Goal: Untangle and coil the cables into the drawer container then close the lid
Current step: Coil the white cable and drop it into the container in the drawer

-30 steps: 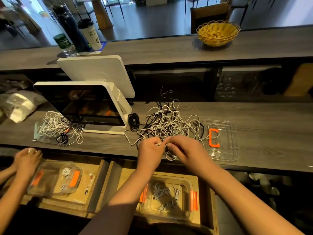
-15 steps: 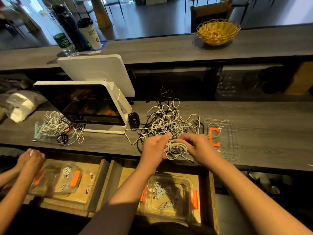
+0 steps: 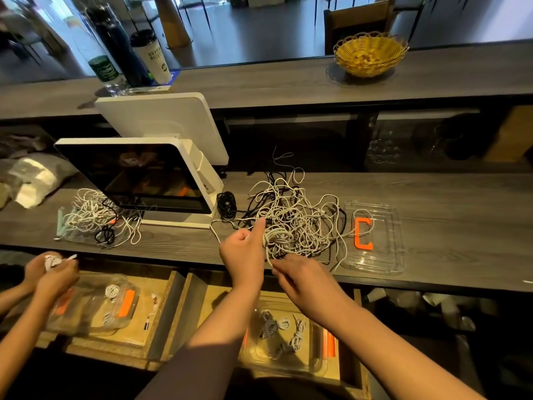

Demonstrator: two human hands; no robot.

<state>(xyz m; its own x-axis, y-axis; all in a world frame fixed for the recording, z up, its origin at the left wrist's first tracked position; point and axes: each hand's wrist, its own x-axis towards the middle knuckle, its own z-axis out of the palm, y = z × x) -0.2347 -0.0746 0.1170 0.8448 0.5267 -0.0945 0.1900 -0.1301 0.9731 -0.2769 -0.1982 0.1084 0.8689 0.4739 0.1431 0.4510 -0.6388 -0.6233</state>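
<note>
A tangle of white and black cables (image 3: 300, 217) lies on the grey counter. My left hand (image 3: 243, 256) grips a small coil of white cable (image 3: 278, 238) at the tangle's near edge. Just right of it, my right hand (image 3: 302, 274) pinches the same cable's loose strand below the coil. The clear lid with an orange clip (image 3: 375, 235) lies flat to the right of the tangle. Below the counter, the clear container with orange latches (image 3: 313, 362) sits in the open drawer and holds several coiled cables.
A white point-of-sale screen (image 3: 138, 177) stands left of the tangle, with a second cable pile (image 3: 95, 217) beyond it. Another person's hands (image 3: 52, 268) hold a white cable over a second container (image 3: 95, 307) in the left drawer. A yellow basket (image 3: 370, 54) sits on the upper shelf.
My left hand rose with the white coil, index finger now pointing up. My right hand dropped toward the counter edge, drawing the strand down. The other person's hands lifted a cable.
</note>
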